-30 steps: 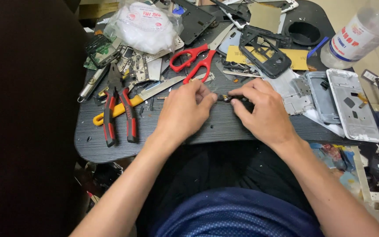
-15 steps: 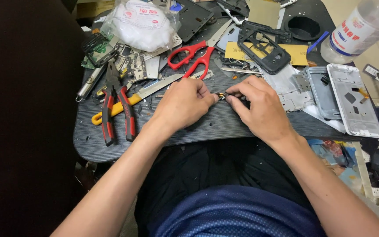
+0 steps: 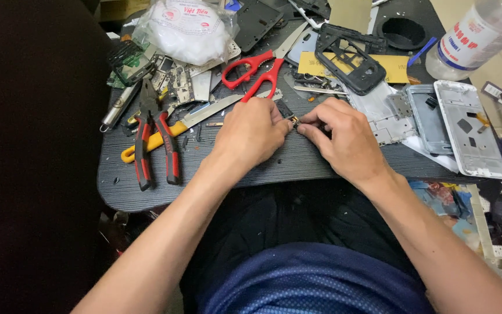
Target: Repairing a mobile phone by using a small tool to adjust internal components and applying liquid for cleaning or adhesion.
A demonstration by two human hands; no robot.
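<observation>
Both hands have come closer together than a moment ago. The left hand (image 3: 251,131) and the right hand (image 3: 344,136) now meet fingertip to fingertip over the dark surface (image 3: 297,166), pinching between them a small metal part (image 3: 295,122). It is too small to tell what it is. A second ago the right hand covered a dark piece; now only this glinting bit shows between the fingers, so the fine work seems to have narrowed to this one part.

Just beyond the left hand lie red-handled scissors (image 3: 257,70), and to the left, red-and-black pliers (image 3: 155,142) across a yellow-handled knife (image 3: 175,128). At the far left of the surface sits a clear plastic bag (image 3: 184,29) of something white, with a round red-printed label. At the far right a clear plastic bottle (image 3: 474,35) lies tilted, with a white label printed in red and blue. Between them a yellow card (image 3: 396,67) lies under a black phone frame (image 3: 350,58). Silver phone housings (image 3: 466,125) lie near the right hand.
</observation>
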